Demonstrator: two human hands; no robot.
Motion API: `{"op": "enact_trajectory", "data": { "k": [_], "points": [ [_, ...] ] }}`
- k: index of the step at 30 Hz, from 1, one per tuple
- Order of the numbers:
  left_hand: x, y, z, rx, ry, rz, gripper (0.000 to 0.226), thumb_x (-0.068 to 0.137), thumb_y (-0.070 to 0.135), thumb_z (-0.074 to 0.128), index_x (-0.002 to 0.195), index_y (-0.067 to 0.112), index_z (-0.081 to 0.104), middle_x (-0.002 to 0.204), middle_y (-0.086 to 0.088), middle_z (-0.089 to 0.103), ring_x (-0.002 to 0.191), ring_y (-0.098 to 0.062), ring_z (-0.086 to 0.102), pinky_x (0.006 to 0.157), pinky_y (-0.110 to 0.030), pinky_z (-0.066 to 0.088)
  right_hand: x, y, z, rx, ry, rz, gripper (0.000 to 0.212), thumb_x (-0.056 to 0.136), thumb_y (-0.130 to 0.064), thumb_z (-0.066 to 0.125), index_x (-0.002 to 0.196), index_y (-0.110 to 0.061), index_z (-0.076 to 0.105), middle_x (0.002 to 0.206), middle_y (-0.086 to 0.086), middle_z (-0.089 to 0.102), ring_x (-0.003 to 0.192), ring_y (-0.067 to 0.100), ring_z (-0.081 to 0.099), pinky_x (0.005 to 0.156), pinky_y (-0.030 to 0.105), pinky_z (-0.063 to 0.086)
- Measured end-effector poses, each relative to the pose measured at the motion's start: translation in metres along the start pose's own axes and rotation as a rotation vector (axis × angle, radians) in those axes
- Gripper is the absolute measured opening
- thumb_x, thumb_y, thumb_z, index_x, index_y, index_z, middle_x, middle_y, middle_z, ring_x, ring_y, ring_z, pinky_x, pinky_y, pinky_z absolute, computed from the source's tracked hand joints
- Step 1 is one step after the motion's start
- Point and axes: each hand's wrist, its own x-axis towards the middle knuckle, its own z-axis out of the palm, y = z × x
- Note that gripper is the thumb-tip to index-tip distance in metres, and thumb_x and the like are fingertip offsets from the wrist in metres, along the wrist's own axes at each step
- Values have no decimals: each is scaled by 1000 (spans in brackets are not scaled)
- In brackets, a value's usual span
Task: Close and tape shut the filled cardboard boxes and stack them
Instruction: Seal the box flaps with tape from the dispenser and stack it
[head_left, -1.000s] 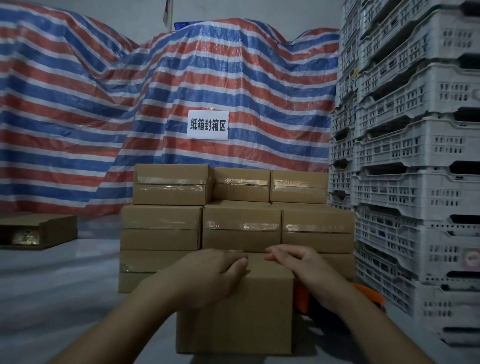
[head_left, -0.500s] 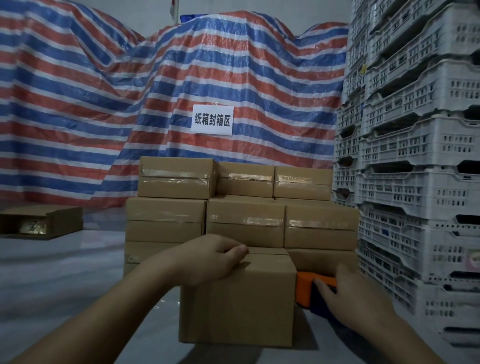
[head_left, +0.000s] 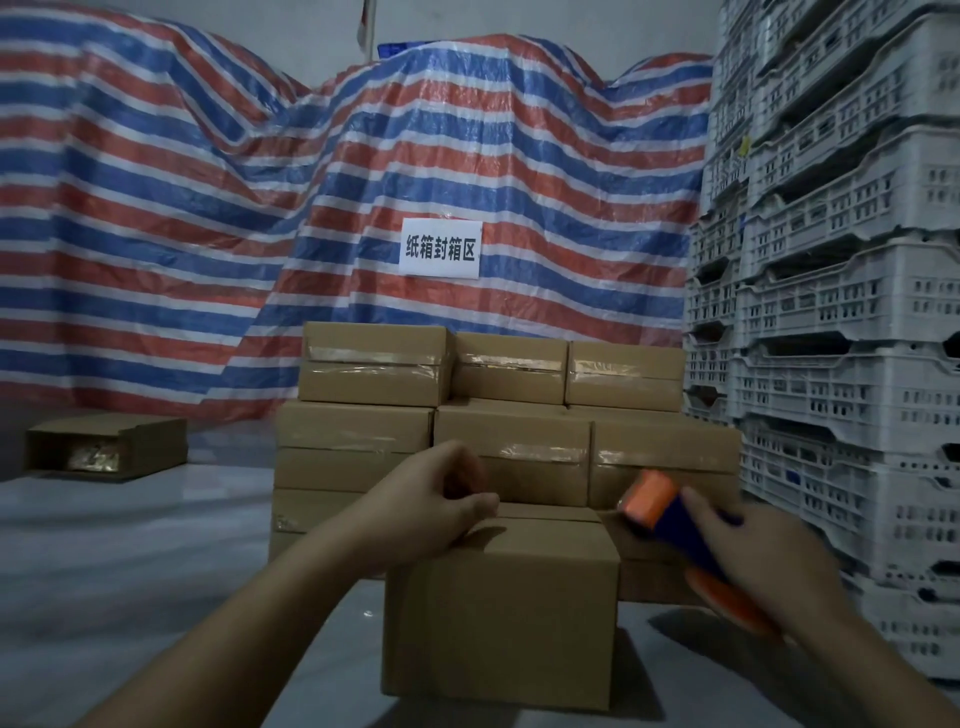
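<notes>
A: Head camera, wide view, looking forward and down. How far along does the task look?

B: Well under way, by the look of it. A stack of sealed boxes (head_left: 506, 415) stands against a striped tarpaulin (head_left: 208, 208), three layers showing, with glossy tape bands across their fronts. One brown cardboard box (head_left: 501, 613) sits on the pale floor (head_left: 130, 561) just in front of the stack. Its top flaps appear folded down, a seam visible along the top, with no tape seen on it. So taping and stacking this box remain. An opened box (head_left: 106, 449) lies well apart at the far left, something gold showing inside

A: And the hands?

B: The left hand (head_left: 441, 504) rests on the box's top left edge, fingers curled, thumb pressing the flap. The right hand (head_left: 763, 561) grips an orange and blue tape dispenser (head_left: 670, 525), raised beside the box's upper right corner, slightly blurred, not touching the top

A: Anything else nearby?

B: White plastic crates (head_left: 841, 312) stacked high on the right, and a paper sign (head_left: 440, 248) with Chinese characters on the tarpaulin
</notes>
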Motion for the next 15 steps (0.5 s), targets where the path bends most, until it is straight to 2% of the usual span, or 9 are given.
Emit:
{"op": "enact_trajectory", "data": {
  "k": [3, 5, 6, 8, 10, 11, 13, 15],
  "points": [
    [1, 0, 0, -162, 47, -84, 32, 98, 38, 54, 102, 7, 61, 95, -6, 70, 88, -16, 70, 87, -41, 57, 26, -28, -36, 436, -37, 70, 83, 80, -84, 39, 70, -6, 69, 67, 19, 68, 63, 36, 66, 58, 32, 43],
    [1, 2, -1, -246, 77, -119, 35, 101, 37, 48, 103, 5, 61, 94, -7, 71, 90, -21, 70, 86, -40, 56, 40, -55, -54, 718, -195, 115, 78, 82, -79, 53, 85, -3, 72, 82, 24, 71, 75, 41, 68, 74, 45, 53],
    [1, 2, -1, -275, 94, -128, 33, 102, 35, 46, 103, 5, 61, 93, -8, 71, 91, -24, 69, 84, -39, 55, 44, -70, -59, 846, -294, 106, 70, 86, -72, 56, 94, -5, 73, 86, 23, 72, 78, 41, 69, 80, 48, 55],
    [1, 2, -2, -355, 132, -156, 26, 104, 27, 44, 100, 7, 61, 91, -9, 70, 87, -23, 70, 81, -35, 55, 50, -99, -62, 1061, -471, 52, 51, 94, -58, 57, 102, -10, 71, 81, 14, 70, 68, 28, 69, 70, 39, 58],
    [0, 3, -3, -478, 152, -209, 21, 105, 20, 42, 102, 10, 60, 87, -10, 65, 82, -19, 67, 83, -36, 54, 50, -128, -60, 1106, -611, 4, 44, 94, -53, 59, 107, -12, 69, 76, 8, 69, 60, 20, 67, 57, 30, 58],
    [0, 3, -4, -535, 152, -227, 20, 105, 17, 41, 105, 9, 59, 85, -10, 62, 83, -20, 64, 87, -39, 54, 49, -139, -56, 1087, -676, -14, 45, 92, -53, 61, 109, -12, 67, 75, 8, 70, 60, 18, 68, 56, 29, 58],
    [2, 2, -6, -609, 133, -239, 20, 104, 9, 39, 113, 6, 56, 85, -10, 59, 86, -23, 61, 89, -41, 52, 45, -156, -46, 1006, -777, -57, 50, 88, -56, 63, 114, -13, 64, 75, 8, 72, 61, 18, 69, 59, 29, 58],
    [4, 1, -7, -667, 117, -252, 20, 103, 6, 39, 113, 5, 56, 84, -9, 61, 87, -24, 61, 88, -39, 50, 43, -166, -36, 891, -795, -133, 51, 89, -58, 62, 113, -13, 65, 76, 7, 73, 62, 17, 69, 66, 31, 56]
  ]
}}
